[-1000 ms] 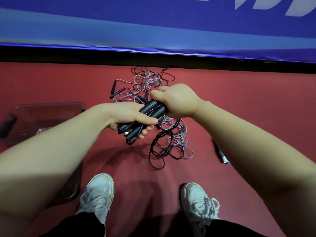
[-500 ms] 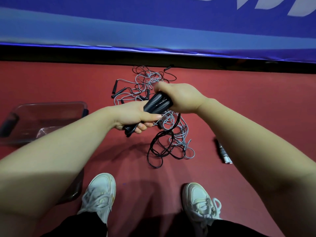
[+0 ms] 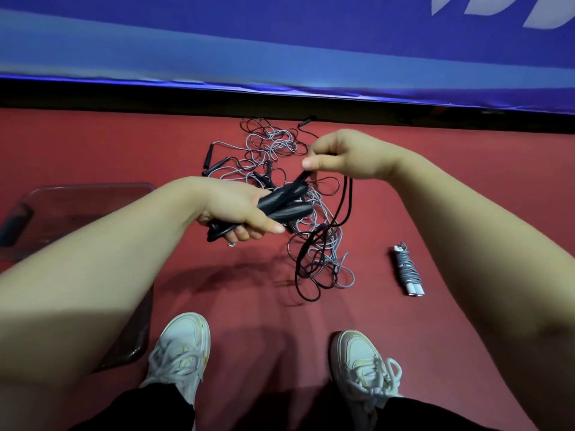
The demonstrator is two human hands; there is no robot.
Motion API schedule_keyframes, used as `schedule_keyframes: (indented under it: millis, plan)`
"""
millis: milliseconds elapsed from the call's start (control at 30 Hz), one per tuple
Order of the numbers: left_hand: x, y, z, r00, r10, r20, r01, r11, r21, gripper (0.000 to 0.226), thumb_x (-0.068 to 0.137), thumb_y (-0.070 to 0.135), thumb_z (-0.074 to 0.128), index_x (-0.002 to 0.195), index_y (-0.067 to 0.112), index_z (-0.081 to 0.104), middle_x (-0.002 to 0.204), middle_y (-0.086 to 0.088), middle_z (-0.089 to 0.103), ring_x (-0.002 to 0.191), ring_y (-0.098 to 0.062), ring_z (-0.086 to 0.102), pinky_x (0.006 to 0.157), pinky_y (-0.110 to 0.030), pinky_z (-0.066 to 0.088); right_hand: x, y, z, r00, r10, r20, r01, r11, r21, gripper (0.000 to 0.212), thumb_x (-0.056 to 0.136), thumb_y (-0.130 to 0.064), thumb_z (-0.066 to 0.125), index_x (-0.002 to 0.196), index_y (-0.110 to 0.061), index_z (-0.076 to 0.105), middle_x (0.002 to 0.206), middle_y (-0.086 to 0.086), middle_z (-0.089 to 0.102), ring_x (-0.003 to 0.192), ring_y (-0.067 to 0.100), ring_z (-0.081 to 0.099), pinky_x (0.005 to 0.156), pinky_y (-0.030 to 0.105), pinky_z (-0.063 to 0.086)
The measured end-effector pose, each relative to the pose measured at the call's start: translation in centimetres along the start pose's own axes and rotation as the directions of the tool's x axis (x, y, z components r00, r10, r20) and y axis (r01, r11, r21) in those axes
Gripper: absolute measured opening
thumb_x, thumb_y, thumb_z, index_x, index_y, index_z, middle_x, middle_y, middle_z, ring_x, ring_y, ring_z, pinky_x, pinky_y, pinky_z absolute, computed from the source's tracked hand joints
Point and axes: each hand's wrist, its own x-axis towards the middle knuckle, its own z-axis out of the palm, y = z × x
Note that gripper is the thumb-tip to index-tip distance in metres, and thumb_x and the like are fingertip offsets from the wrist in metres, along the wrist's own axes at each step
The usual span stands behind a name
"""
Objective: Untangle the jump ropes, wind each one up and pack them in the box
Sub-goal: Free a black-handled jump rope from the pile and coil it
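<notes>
Left grip [image 3: 236, 213] clamps the black handles [image 3: 284, 200]; right grip [image 3: 348, 157] pinches the cord [image 3: 346, 197]. Slack trails toward five o'clock into the grey tangle [image 3: 326, 253]; a hard pull could snag.

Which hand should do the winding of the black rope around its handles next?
Right. The right hand pinches the black rope close to the handles, with slack hanging below; the left hand is occupied gripping those handles.
</notes>
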Motion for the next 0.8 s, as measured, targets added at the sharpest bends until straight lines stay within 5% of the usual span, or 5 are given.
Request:
schedule_keyframes:
  millis: [100,233,467,667,800]
  plan:
    - [-0.4,1.0,0.5,0.994,0.074,0.085,-0.073,0.997,-0.021,0.024,0.09,0.011,0.061,0.084,0.018,0.039,0.059,-0.001,0.032,0.044,-0.007,0.028,0.039,-0.016,0.027,0.9,-0.5,0.0,0.989,-0.059,-0.133,0.069,0.995,0.074,0.029,0.091,-0.028,0.057,0.069,-0.01,0.059,0.063,-0.008,0.049,0.062,0.001,0.043,0.062,0.015,0.035]
    - [-1.1,1.1,-0.2,0.977,0.209,-0.032,-0.211,0.968,-0.134,0.02,0.08,0.02,0.06,0.079,0.019,0.04,0.055,0.003,0.033,0.042,-0.006,0.025,0.039,-0.016,0.023,0.9,0.7,1.6,0.967,0.007,-0.255,0.069,0.955,0.288,0.032,0.099,-0.023,0.044,0.068,-0.016,0.049,0.055,-0.016,0.039,0.049,-0.002,0.034,0.053,0.012,0.03]
    - [-0.9,1.7,-0.9,0.93,0.289,-0.227,-0.347,0.895,-0.281,0.023,0.088,0.019,0.059,0.066,0.018,0.051,0.05,0.007,0.035,0.039,-0.002,0.026,0.037,-0.014,0.021,0.4,2.0,7.6,0.976,0.148,-0.16,-0.065,0.898,0.435,0.039,0.103,-0.031,0.031,0.071,-0.023,0.051,0.056,-0.011,0.039,0.049,0.005,0.03,0.047,0.019,0.026]
    - [-0.7,-0.3,-2.5,0.871,0.101,-0.481,-0.157,0.985,-0.078,0.021,0.091,0.016,0.061,0.079,0.016,0.044,0.053,0.002,0.04,0.037,-0.005,0.033,0.037,-0.018,0.032,0.1,2.1,5.3,0.97,0.203,-0.133,-0.198,0.979,0.045,0.031,0.1,-0.035,0.04,0.078,-0.017,0.053,0.064,-0.007,0.044,0.058,0.007,0.04,0.06,0.02,0.035]
    - [-0.8,-1.4,-3.0,0.768,0.06,-0.638,-0.107,0.994,-0.035,0.019,0.088,0.016,0.066,0.086,0.015,0.047,0.062,-0.003,0.049,0.043,-0.009,0.044,0.043,-0.021,0.038,-1.1,1.7,4.4,0.949,0.303,-0.082,-0.298,0.952,0.071,0.033,0.099,-0.035,0.04,0.071,-0.02,0.047,0.062,-0.005,0.042,0.056,0.011,0.039,0.053,0.022,0.034]
